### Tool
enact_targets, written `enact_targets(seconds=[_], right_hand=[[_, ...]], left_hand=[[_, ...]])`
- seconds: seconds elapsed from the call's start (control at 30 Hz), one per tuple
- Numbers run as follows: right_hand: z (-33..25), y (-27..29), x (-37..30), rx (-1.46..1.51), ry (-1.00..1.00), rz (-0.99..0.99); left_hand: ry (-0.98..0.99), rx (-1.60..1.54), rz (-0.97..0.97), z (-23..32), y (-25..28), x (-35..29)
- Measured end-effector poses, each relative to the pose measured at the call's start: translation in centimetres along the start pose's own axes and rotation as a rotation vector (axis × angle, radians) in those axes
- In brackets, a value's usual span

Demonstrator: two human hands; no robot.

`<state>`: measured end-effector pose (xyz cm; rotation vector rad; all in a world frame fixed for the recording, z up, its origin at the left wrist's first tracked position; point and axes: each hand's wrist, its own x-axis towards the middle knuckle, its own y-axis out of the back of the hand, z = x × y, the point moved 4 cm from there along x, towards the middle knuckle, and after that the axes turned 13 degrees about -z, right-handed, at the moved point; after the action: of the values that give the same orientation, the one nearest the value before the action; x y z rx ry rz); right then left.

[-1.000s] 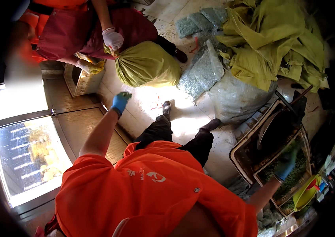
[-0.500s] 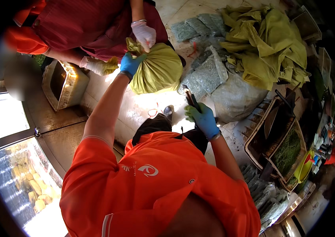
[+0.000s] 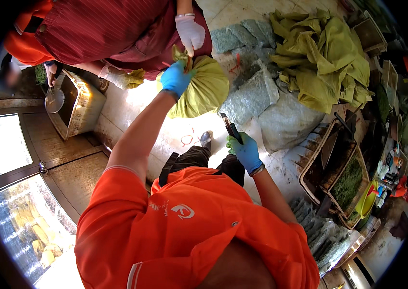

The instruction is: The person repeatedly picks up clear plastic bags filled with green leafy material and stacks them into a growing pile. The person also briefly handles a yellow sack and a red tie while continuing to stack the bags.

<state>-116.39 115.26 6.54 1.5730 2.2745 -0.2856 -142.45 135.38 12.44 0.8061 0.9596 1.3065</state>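
A tied yellow-green sack (image 3: 203, 89) rests on the floor at the top middle, its neck bunched up. My left hand (image 3: 175, 79), in a blue glove, is closed on the sack's gathered neck. A strip of red tie (image 3: 188, 62) shows there. From above, a co-worker's white-gloved hand (image 3: 191, 34) pinches the same neck. My right hand (image 3: 246, 151), also blue-gloved with a greenish stain at the fingertips, grips a black utility knife (image 3: 230, 128), metal end pointing up and away. The knife is apart from the sack.
Right of the sack lie clear bags of green stuff (image 3: 252, 98), a whitish sack (image 3: 288, 120) and a heap of yellow-green sacks (image 3: 324, 58). Crates (image 3: 305, 180) stand at right. At left are a dirty white tub (image 3: 88, 108) and another person's hand with a round strainer (image 3: 55, 99).
My left hand and the sack's neck have shifted right, with the co-worker's hand. The knife now points more up-left. A hand with a strainer has come into sight over the tub.
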Motion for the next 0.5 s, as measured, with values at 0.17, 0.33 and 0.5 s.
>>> enact_targets(seconds=[0.17,0.33,0.5], right_hand=[[-2.4,-1.4,1.8,0.039,-0.025,-0.040],[-3.4,-2.8,3.4,-0.030,0.046,-0.013],[-2.2,-2.2,3.0,-0.216,0.022,-0.015]], left_hand=[[0.065,0.117,-0.224,-2.3,0.0,5.3],[-0.108,-0.059,-0.238,-5.7,1.1,5.0],[0.183,-0.697,-0.234,-6.5,-0.5,1.5]])
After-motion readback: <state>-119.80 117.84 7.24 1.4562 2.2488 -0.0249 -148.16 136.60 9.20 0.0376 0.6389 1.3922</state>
